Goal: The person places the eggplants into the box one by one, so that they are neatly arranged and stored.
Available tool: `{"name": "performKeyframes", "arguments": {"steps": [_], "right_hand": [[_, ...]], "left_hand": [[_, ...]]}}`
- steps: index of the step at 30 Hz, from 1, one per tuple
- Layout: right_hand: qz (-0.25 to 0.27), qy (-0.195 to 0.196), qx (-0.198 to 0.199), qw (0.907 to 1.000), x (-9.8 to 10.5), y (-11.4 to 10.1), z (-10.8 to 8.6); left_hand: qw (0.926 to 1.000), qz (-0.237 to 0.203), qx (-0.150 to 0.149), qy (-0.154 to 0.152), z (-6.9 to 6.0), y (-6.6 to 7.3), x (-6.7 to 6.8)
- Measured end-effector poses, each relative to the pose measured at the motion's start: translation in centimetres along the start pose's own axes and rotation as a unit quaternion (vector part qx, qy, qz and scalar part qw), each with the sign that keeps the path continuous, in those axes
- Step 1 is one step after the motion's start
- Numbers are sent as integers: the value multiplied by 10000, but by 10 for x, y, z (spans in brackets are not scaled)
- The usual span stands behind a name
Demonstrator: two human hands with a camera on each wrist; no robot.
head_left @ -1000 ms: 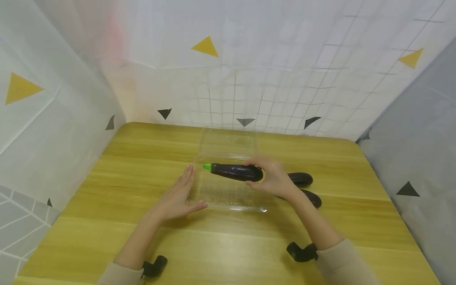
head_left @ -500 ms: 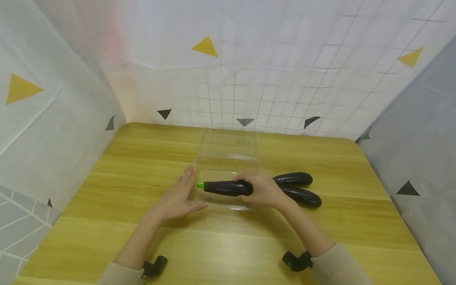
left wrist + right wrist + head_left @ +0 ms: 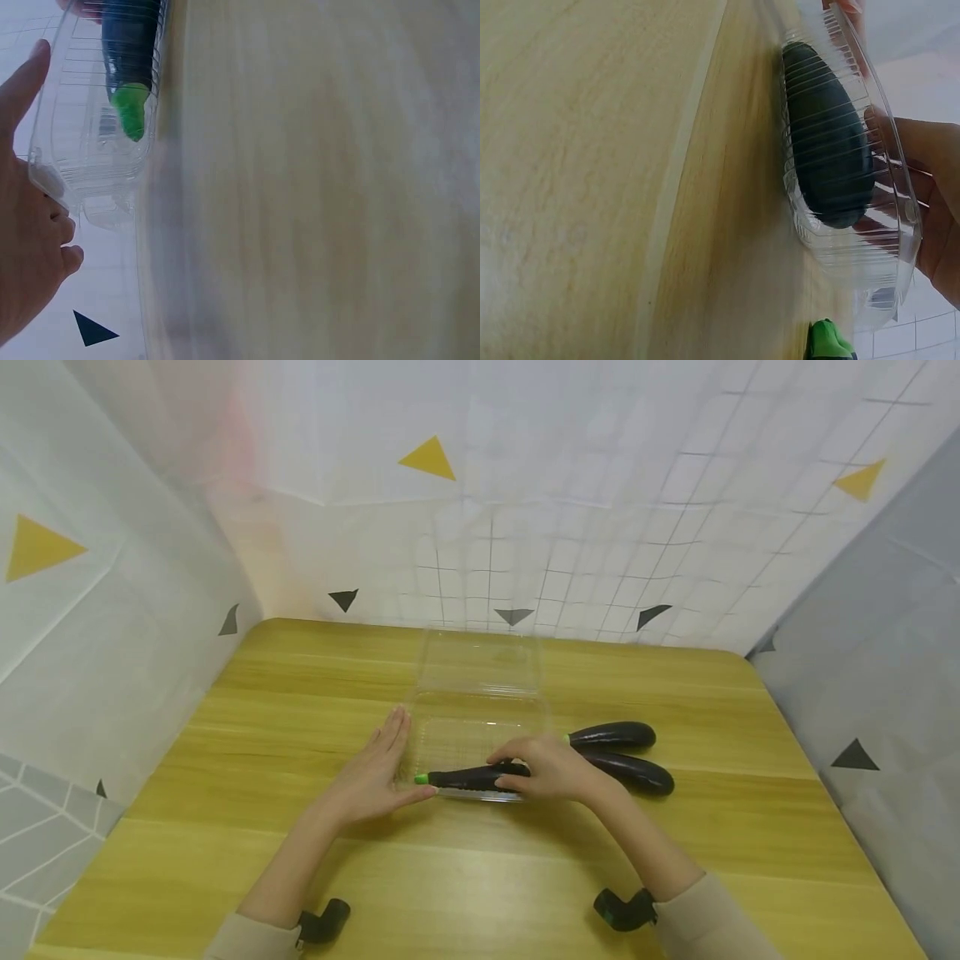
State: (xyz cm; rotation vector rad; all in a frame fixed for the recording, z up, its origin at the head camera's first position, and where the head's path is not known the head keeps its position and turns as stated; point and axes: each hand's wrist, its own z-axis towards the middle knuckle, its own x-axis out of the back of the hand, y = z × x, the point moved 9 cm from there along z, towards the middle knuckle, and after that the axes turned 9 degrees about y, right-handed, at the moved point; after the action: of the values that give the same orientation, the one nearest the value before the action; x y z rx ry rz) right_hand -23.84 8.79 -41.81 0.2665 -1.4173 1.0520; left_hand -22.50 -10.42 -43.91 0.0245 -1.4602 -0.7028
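Note:
A clear plastic clamshell container [image 3: 480,735] lies on the table with its lid folded back. Inside, along the front wall, is a dark purple eggplant [image 3: 465,778], its green stem end pointing left. My right hand [image 3: 555,768] reaches over the container's right side and holds the eggplant by its thick end; the right wrist view shows the eggplant [image 3: 825,135] through the ribbed wall. With fingers extended, my left hand [image 3: 375,772] rests against the container's left side, thumb at the front corner. The green stem [image 3: 131,111] shows through plastic in the left wrist view.
Two more eggplants, a rear one [image 3: 615,736] and a front one [image 3: 636,775], lie side by side right of the container. The wooden table [image 3: 480,877] is bounded by pale sheeted walls [image 3: 300,543] at the back and sides.
My right hand has brought the eggplant down and toward the front, from above the container to along its front wall. The left hand has stayed at the container's left side.

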Motion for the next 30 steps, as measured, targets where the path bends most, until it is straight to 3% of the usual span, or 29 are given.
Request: {"name": "performKeyframes", "arguments": {"steps": [17, 25, 30], "right_hand": [[-90, -7, -352, 9993, 4, 5, 1], [-235, 409, -370, 9982, 14, 6, 0], [152, 946, -243, 9951, 28, 4, -5]], "left_hand": [[10000, -76, 5, -62, 1, -2, -1], [10000, -24, -15, -52, 1, -2, -1], [10000, -67, -22, -70, 0, -1, 0]]}}
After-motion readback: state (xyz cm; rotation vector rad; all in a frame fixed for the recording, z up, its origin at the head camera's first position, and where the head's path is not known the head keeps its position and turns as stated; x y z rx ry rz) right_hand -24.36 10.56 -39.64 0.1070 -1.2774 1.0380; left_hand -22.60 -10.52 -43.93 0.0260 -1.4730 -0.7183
